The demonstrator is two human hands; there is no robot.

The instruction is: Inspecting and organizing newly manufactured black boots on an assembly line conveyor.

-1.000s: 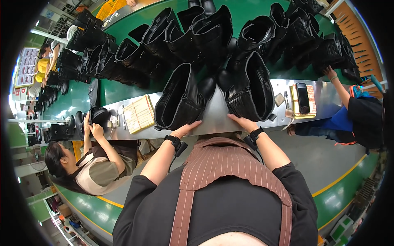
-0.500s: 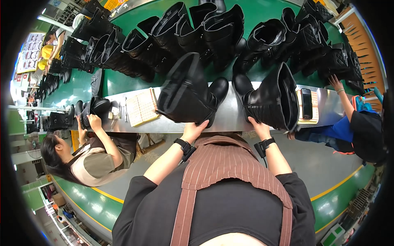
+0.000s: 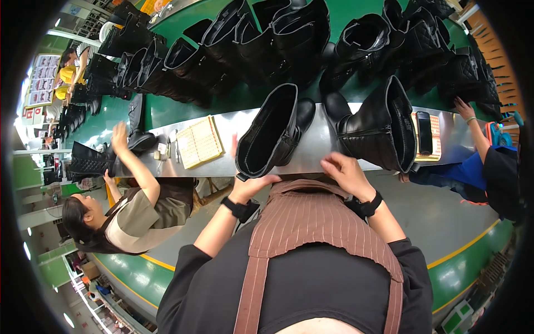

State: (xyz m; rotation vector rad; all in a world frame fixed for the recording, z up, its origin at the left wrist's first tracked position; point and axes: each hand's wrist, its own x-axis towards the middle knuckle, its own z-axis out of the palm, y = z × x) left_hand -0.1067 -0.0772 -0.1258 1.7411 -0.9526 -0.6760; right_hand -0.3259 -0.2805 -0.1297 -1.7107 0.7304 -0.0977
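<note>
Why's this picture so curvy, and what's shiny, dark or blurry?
Head view: the fisheye lens bends the bench's metal strip and leaves black corners; head view: glare brightens that strip, while the black boot at the left hand has a dark opening; head view: the co-worker's raised hand looks blurred.

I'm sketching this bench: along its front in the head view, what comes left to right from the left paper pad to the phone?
Paper pad, first black boot by the left hand, second black boot by the right hand, phone.
</note>
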